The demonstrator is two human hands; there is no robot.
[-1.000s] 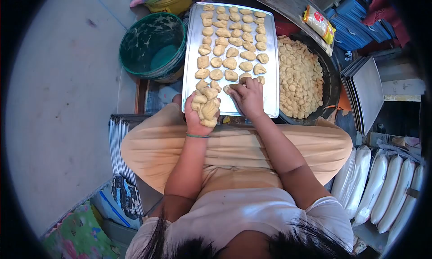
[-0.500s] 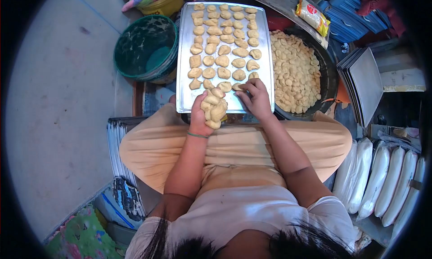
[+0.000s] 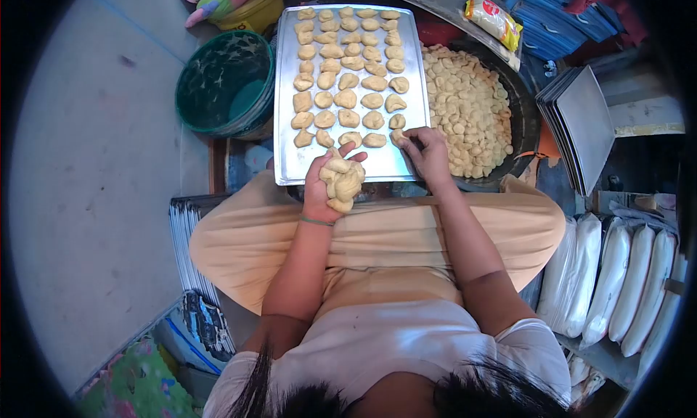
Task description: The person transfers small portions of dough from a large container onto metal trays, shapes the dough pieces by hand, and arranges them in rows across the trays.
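Observation:
My left hand [image 3: 319,191] holds a cluster of dough pieces [image 3: 341,180] just over the front edge of a metal tray [image 3: 312,170]. On the tray lie several rows of small flattened dough pieces [image 3: 345,99]. At the right end of the nearest row, my right hand [image 3: 425,151] has its thumb and fingertips closed on one dough piece [image 3: 398,137], which lies at the tray's right side. The tray is in front of my crossed legs.
A wide black pan [image 3: 524,124] full of dough pieces adjoins the tray's right side. To its left stands a green bucket [image 3: 225,84]. Stacked trays [image 3: 581,128] and white packages [image 3: 606,284] are at the right; a yellow-white packet [image 3: 494,20] lies behind the pan.
My right hand has shifted right along the nearest row, where more dough pieces now lie. My left hand has stayed near the tray's front edge with the cluster. The whole view has shifted slightly.

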